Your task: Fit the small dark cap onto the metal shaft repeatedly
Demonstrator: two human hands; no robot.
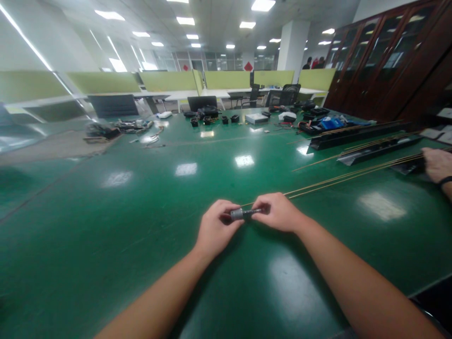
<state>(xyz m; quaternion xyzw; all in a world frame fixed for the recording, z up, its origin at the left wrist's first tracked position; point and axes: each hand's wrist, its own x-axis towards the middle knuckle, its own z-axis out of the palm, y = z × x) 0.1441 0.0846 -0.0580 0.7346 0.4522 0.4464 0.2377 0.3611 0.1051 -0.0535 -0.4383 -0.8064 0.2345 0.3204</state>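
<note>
Over the green table [151, 197], my left hand [215, 226] pinches a small grey cylinder [237, 214] between thumb and fingers. A thin dark shaft [248, 212] sticks out of it to the right. My right hand [277, 212] is closed around the far end of that shaft, and its fingertips partly hide it. Several thin golden rods [335, 181] stretch from behind my right hand towards the right edge. One rod's tip passes beyond the fingers to the cylinder; whether it touches the cylinder I cannot tell.
Another person's hand [438, 165] rests at the rods' right end. Black angled channels [356, 136] with more rods lie at the back right. Small black boxes [208, 120], a white box [256, 118] and a blue bundle [332, 123] line the far side. Electronic parts [132, 125] lie far left.
</note>
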